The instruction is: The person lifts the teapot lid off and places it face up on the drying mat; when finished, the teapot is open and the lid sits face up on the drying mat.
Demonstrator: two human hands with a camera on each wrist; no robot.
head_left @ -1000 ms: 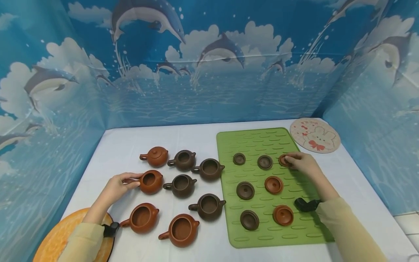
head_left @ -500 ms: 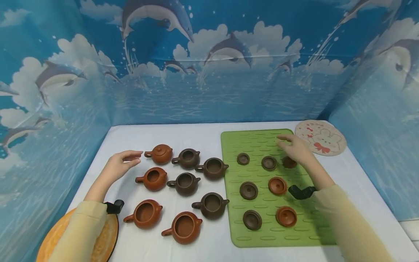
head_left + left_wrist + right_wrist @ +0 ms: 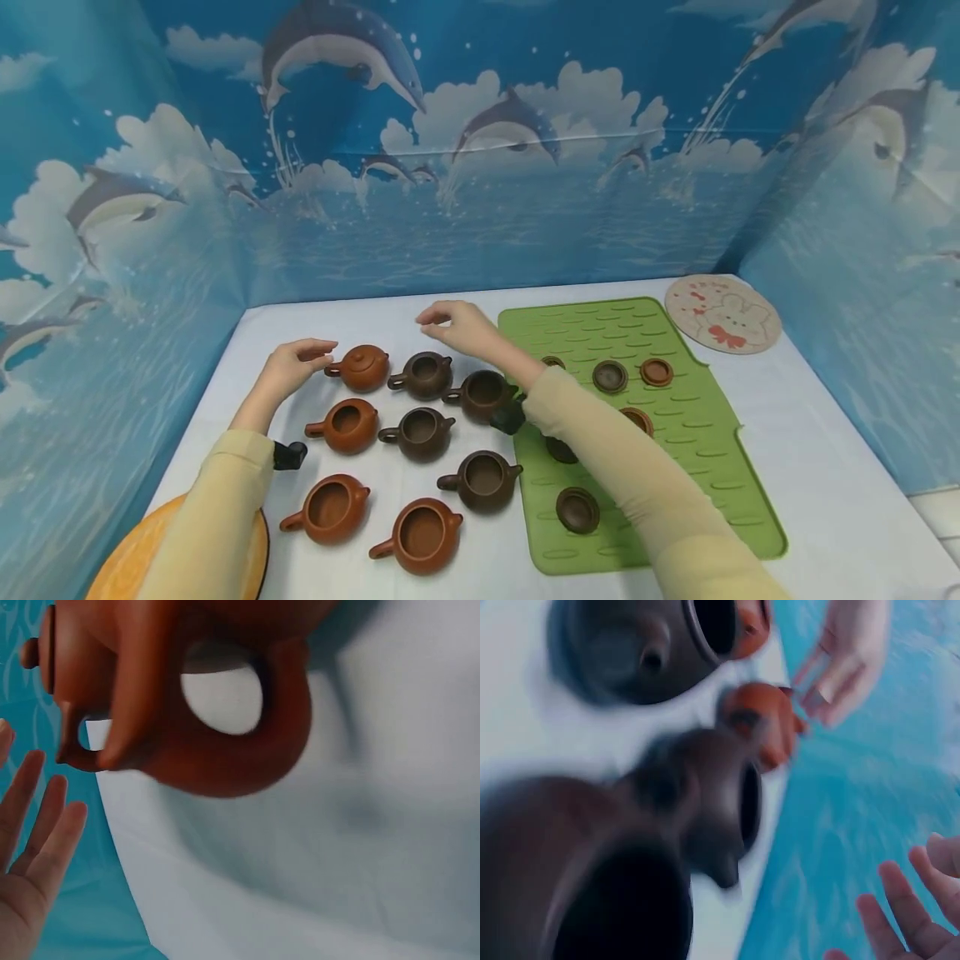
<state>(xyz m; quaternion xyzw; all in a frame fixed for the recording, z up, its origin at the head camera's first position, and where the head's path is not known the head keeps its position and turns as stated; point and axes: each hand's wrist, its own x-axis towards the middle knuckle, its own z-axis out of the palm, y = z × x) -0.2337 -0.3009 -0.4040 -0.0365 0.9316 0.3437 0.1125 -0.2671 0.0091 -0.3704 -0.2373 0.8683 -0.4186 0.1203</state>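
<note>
My left hand [image 3: 298,367] is beside the handle of a reddish-brown clay teapot [image 3: 365,368] with its lid on. In the left wrist view the fingers [image 3: 56,840] are spread and apart from that handle. My right hand [image 3: 459,325] hovers over the cloth behind a dark brown lidless teapot [image 3: 426,375], with nothing in it. Around them stand several more open teapots, among them a reddish one [image 3: 351,425], a dark one [image 3: 420,433] and another dark one [image 3: 483,396]. The right wrist view is blurred by motion.
A green mat [image 3: 600,312] on the right carries several teapot lids, such as a reddish lid [image 3: 657,372] and a dark lid [image 3: 610,377]. My right sleeve [image 3: 637,475] covers part of it. A rabbit-patterned round pad [image 3: 723,312] lies behind, an orange round pad [image 3: 142,554] front left.
My left hand left the middle reddish teapot and moved back to the lidded one. My right hand released the small reddish lid on the mat and swung left, empty, over the teapots.
</note>
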